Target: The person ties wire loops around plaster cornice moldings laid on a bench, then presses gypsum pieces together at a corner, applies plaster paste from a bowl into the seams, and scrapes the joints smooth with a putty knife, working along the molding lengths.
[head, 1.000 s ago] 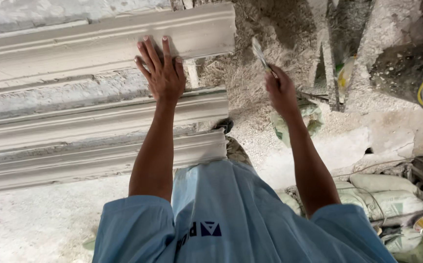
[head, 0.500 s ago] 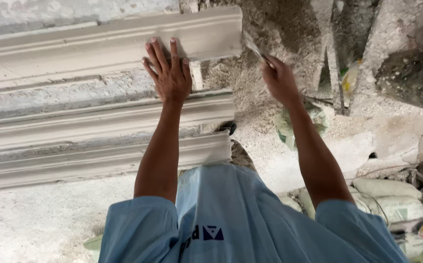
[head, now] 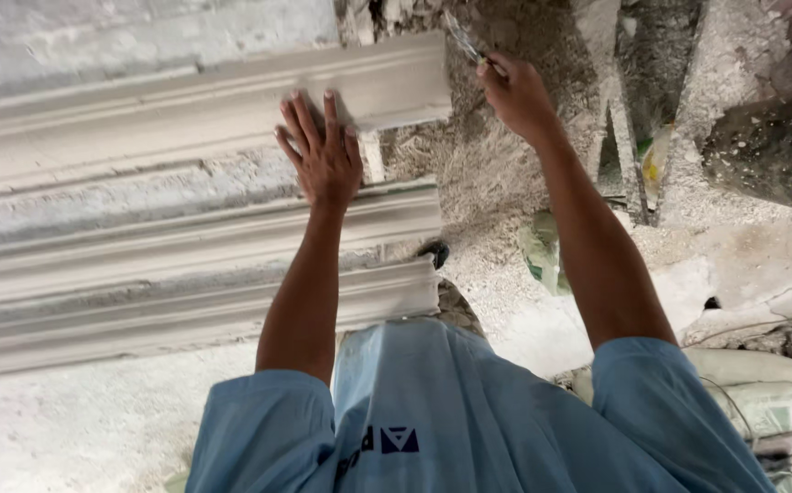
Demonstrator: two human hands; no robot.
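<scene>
My left hand (head: 320, 151) lies flat, fingers spread, on the far pale plaster moulding strip (head: 186, 110), near its right end. My right hand (head: 516, 91) is raised beyond that end and grips a thin metal scraping tool (head: 460, 36) whose blade points up and to the left. Two more moulding strips (head: 186, 242) lie parallel nearer to me, under my left forearm. The tool's tip reaches the top edge of the view.
Rough grey rubble and mortar (head: 505, 183) cover the ground right of the strips. A dark bucket with a yellow rim (head: 770, 151) lies at the right edge. Pale sacks (head: 761, 393) sit at lower right. A green scrap (head: 542, 256) lies by my right arm.
Both hands have reached farther forward and to the right; the left hand slid along the far strip toward its end, and the right hand carried the tool higher.
</scene>
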